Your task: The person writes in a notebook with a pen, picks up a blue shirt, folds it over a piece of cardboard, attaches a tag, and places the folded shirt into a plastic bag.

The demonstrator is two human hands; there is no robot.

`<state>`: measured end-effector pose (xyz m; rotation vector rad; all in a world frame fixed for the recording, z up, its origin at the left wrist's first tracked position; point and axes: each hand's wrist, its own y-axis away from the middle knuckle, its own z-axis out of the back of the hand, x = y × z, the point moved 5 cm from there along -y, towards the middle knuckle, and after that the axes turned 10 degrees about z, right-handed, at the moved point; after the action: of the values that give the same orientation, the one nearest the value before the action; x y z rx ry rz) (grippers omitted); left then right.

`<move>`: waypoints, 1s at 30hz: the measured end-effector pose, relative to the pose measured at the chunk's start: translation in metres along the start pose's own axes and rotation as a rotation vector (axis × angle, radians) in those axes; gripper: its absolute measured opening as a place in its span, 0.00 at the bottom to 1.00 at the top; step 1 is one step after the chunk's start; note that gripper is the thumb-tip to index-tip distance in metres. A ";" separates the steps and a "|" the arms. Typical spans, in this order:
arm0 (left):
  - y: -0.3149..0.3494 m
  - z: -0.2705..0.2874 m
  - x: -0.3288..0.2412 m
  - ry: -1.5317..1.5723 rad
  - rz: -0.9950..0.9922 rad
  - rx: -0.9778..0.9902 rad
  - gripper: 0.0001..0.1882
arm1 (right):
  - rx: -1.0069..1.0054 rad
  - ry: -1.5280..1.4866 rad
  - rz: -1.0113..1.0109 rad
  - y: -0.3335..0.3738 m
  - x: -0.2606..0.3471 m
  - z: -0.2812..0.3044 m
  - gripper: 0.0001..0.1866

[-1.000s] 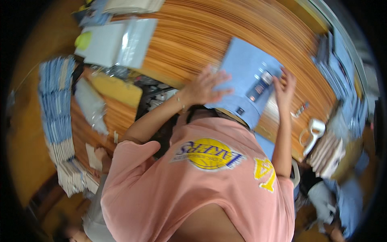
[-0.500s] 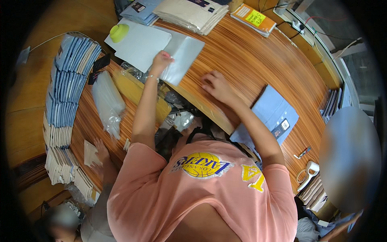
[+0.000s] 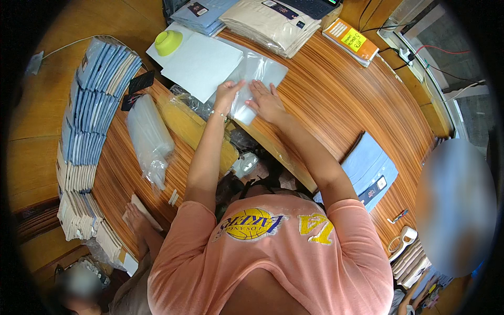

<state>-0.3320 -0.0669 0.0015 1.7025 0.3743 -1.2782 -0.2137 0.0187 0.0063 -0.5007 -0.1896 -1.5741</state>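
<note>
A small stack of clear plastic bags (image 3: 270, 68) lies flat on the wooden table in front of me, partly under white sheets. My left hand (image 3: 228, 97) is closed at the near left edge of the bags, its fingertips pinching the plastic. Beside it, my right hand (image 3: 266, 101) rests flat on the bags with its fingers spread. A folded light blue garment (image 3: 367, 163) with a dark label lies to the right, beyond my right forearm. White sheets (image 3: 199, 65) carry a lime-green bowl-shaped object (image 3: 168, 43) at their far left corner.
Tall stacks of packed blue and cream garments (image 3: 92, 121) line the left. A bundle of clear bags (image 3: 148, 136) lies nearer. Packed cream garments (image 3: 268, 23) and an orange notebook (image 3: 350, 42) sit at the back. A co-worker's hand (image 3: 137, 218) touches a cream piece. A white tape dispenser (image 3: 405, 239) stands right.
My right hand has moved left from the bare tabletop onto the clear bags. My left hand now pinches their edge. The whole view has shifted slightly.
</note>
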 end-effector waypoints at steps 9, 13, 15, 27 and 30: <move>0.198 -0.093 -0.134 -0.744 -0.350 0.840 0.12 | -0.530 -0.604 0.041 0.033 -0.006 0.116 0.40; 0.202 -0.128 -0.101 0.103 0.234 1.435 0.11 | -0.393 -0.555 0.216 0.120 0.018 0.147 0.19; 0.202 -0.179 -0.121 0.598 0.312 1.464 0.14 | -0.354 -0.782 0.061 0.165 0.013 0.158 0.13; 0.193 -0.374 0.064 -0.120 0.339 1.324 0.38 | -0.877 -1.347 -0.818 0.398 -0.117 0.222 0.09; 0.158 -0.388 0.074 -0.237 0.298 1.068 0.23 | -0.797 -1.585 -0.631 0.411 -0.108 0.242 0.11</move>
<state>0.0353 0.1474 0.0201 2.2794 -0.8284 -1.5311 0.2366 0.1855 0.1000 -2.4454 -0.9880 -1.4165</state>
